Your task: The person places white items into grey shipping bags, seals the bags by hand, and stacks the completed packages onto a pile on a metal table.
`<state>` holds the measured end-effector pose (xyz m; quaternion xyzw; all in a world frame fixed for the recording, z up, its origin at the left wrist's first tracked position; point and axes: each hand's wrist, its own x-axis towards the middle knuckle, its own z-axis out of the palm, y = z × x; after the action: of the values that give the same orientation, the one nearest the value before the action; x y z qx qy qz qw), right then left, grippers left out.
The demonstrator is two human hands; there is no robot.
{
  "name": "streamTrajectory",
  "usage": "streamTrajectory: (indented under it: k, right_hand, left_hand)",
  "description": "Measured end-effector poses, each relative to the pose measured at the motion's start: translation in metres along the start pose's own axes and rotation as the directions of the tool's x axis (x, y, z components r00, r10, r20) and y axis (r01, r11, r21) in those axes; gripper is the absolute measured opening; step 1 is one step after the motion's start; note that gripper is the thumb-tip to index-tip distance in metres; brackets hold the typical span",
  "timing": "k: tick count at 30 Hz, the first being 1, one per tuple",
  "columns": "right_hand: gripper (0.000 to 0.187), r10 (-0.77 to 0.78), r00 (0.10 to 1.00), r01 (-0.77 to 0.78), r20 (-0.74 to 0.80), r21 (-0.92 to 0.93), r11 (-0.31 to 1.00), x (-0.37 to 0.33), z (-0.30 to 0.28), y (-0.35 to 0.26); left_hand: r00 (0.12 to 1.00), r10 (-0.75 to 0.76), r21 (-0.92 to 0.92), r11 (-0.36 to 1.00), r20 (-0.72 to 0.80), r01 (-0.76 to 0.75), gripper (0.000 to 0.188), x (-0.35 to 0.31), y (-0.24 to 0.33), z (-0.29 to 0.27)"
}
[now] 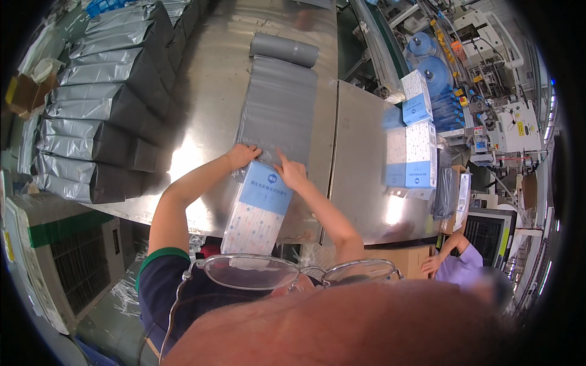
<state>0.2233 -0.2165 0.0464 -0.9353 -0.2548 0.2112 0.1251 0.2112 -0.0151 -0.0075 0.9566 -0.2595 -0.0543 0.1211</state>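
Observation:
A grey plastic bag (pixel 278 100) lies flat on the metal table, its near end at my hands. My left hand (pixel 245 155) has its fingers curled onto the left corner of that end, closed on the plastic. To its right, my right hand (pixel 291 172) rests with the index finger stretched out onto the bag and the thumb apart from it. Just below both hands is a blue-and-white package (pixel 257 204) with a dotted pattern. Its top end meets the bag's near edge, and its lower end reaches past the table's front edge.
A grey plastic roll (pixel 284 49) lies beyond the bag. Filled grey bags (pixel 91 104) stand in a row at left. Several blue-and-white packages (pixel 420 155) stand at right, near machinery and blue film rolls (pixel 434 74). A co-worker in a purple sleeve (pixel 467 263) is at lower right.

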Motion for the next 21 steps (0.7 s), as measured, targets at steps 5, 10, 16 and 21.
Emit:
streamTrajectory:
  k: [5, 10, 16, 21]
  right_hand:
    - [0.040, -0.059, 0.993, 0.082, -0.107, 0.229, 0.970, -0.003, 0.009, 0.003]
    - [0.042, -0.042, 0.991, 0.059, -0.128, 0.133, 0.989, -0.018, -0.004, 0.006]
    - [0.034, -0.120, 0.993, 0.120, -0.009, 0.087, 0.989, -0.012, -0.009, 0.013]
    - [0.035, -0.078, 0.976, 0.048, -0.202, -0.146, 0.988, 0.007, -0.019, -0.003]
  left_hand:
    - [0.985, 0.171, 0.007, 0.985, -0.036, -0.171, 0.035, -0.022, -0.010, -0.009]
    - [0.978, 0.199, 0.053, 0.979, -0.059, -0.196, 0.030, -0.026, 0.015, -0.036]
    - [0.982, 0.024, 0.152, 0.988, -0.186, 0.005, 0.018, 0.001, 0.004, 0.031]
    - [0.959, -0.215, -0.293, 0.943, -0.183, 0.155, 0.011, 0.014, 0.017, -0.030]
